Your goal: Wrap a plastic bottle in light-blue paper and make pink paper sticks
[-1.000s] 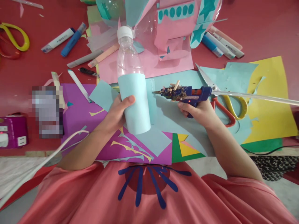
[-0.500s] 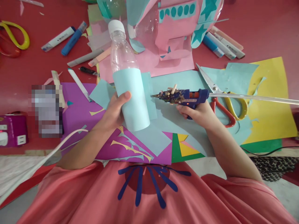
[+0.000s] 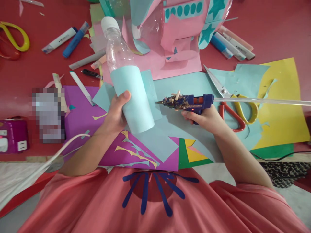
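Note:
A clear plastic bottle [image 3: 119, 53] with a white cap leans to the upper left, its lower part wrapped in light blue paper [image 3: 133, 97]. My left hand [image 3: 118, 110] is closed round the wrapped part, thumb on the front. A flap of the same blue paper [image 3: 152, 97] stands out on the bottle's right side. My right hand [image 3: 204, 118] grips a dark blue glue gun [image 3: 200, 102] by its handle. The gun's nozzle, crusted with debris, points left at the flap, and a long clear glue stick [image 3: 262, 101] sticks out of its back.
Scissors [image 3: 224, 92] with red and yellow handles lie right of the glue gun. Cut paper covers a purple sheet [image 3: 80, 110]. Markers [image 3: 76, 38] and a black cutter [image 3: 91, 73] lie upper left; a pink decorated craft [image 3: 179, 29] stands at the back.
My left hand has shifted slightly left with the bottle, whose cap now tilts further left. The glue gun in my right hand has moved a little to the left.

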Demonstrator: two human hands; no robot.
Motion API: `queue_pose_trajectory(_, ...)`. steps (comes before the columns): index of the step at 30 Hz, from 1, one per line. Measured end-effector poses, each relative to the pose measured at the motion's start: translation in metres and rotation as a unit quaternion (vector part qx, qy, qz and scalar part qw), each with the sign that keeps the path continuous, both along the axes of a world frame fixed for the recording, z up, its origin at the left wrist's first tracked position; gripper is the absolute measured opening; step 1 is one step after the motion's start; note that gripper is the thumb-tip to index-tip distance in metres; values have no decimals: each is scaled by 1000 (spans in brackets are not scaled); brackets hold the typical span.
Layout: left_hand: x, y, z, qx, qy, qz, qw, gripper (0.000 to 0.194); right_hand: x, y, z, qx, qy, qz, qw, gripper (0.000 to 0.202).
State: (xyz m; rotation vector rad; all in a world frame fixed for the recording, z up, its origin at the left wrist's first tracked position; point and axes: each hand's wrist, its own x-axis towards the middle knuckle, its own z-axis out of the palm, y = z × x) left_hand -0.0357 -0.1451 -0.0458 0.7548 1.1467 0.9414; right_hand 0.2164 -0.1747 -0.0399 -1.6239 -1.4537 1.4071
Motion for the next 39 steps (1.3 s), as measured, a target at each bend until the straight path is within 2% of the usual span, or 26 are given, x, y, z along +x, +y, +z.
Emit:
queue_pose_trajectory(3, 0, 1, 0, 0, -2, 10, 1000, 66, -1, 0, 1, 1, -8, 5, 1000, 23)
queue_pose_trajectory(8, -1, 5, 1, -3, -68, 37, 997, 53, -2, -1, 3, -9, -18, 13, 1000, 21)
queue_pose_trajectory(14, 0, 7, -1, 27, -89, 79, 993, 50, -1, 0, 3, -13, -39, 23, 999, 21)
queue_pose_trajectory(19, -3, 9, -2, 51, -114, 84, 989, 40, -2, 0, 4, 6, -40, 39, 998, 22)
queue_pose_trajectory(32, -6, 15, -2, 67, -72, 122, 988, 52, -1, -1, 5, 21, -47, 54, 997, 22)
queue_pose_trajectory(39, -7, 16, -3, 69, -77, 128, 986, 51, -1, 0, 4, 19, -47, 55, 997, 20)
